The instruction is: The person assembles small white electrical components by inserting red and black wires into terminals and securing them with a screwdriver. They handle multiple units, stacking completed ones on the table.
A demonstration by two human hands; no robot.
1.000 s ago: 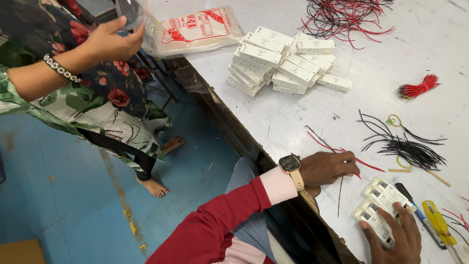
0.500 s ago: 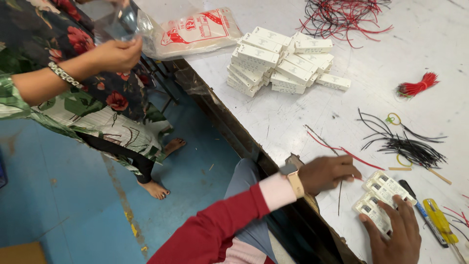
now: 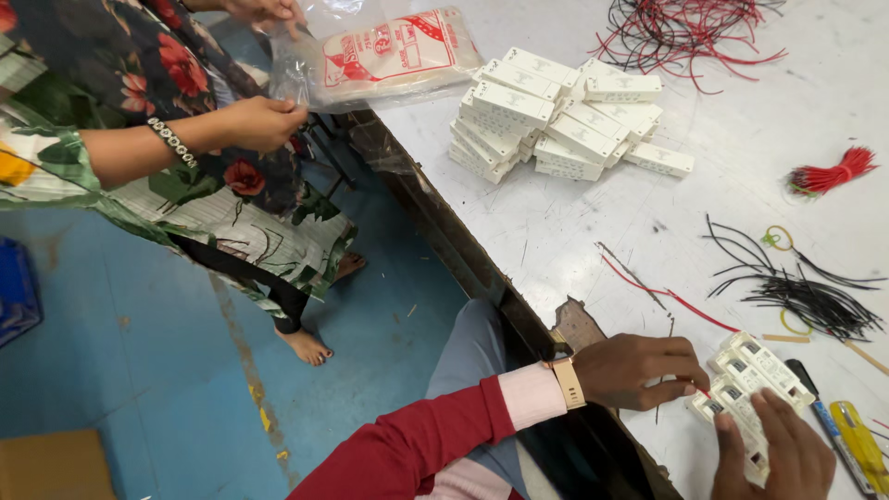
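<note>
- Left hand [image 3: 644,370] is pinched mostly closed on the near-left corner of a small cluster of white plastic blocks [image 3: 750,384], at the near right of the surface [image 3: 574,222]. It looks like a thin red wire sits at the fingertips, but it's too small to tell for sure.
- Right hand [image 3: 773,454] lies flat and open on top of the same blocks, pressing rather than gripping.
- Risk, as I see it: the blocks are smooth, hard, boxy plastic lying loose side by side, so a sideways push could slide them apart.
- They also sit close to the chipped near edge, so one could drop to the floor [image 3: 139,370].
- A yellow-handled cutter [image 3: 857,444] lies just right of the right hand and could catch a finger.
- The loose black wires [image 3: 796,296] are thin, springy and tangle-prone.
- Farther off: a heap of white boxes [image 3: 556,116], and another person's hands holding a crinkly clear plastic bag [image 3: 389,60].
</note>
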